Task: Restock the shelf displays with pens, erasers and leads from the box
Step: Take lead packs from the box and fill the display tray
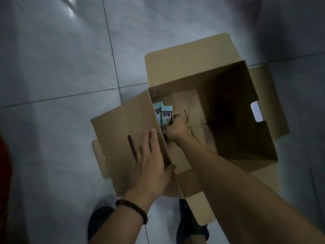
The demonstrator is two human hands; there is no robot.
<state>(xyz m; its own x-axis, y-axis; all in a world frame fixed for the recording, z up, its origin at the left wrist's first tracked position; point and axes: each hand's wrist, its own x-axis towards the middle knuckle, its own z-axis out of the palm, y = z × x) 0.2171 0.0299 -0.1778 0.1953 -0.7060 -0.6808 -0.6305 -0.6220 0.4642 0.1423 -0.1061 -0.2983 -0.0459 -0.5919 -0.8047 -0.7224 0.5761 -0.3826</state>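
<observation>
While you stand over the open cardboard box (pixel 228 103) on the grey tiled floor (pixel 61 67), both your arms reach down to it from about 6 o'clock. Your left hand (pixel 149 166) lies flat on the outside of the box's left side, at 9 o'clock of the opening. Its fingers are straight and point toward 12 o'clock, and the thumb goes over the cardboard edge; this hand presses and does not clench anything. A dark bracelet (pixel 133 206) is around its wrist.

Your right hand (pixel 176 127) is inside the box, low against the same left wall. Its fingers are curled and they grasp the small packets (pixel 165 115), which stand at the 9 o'clock side of the box bottom, touching the wall. The packets have pale blue-green tops; the print on them is too blurred to read, so I cannot tell if they are pens, erasers or leads.

At 3 o'clock the right wall has a handle cut-out (pixel 256 111). Your two dark shoes (pixel 100 221) stand at 6 o'clock, just beside the near flap.
</observation>
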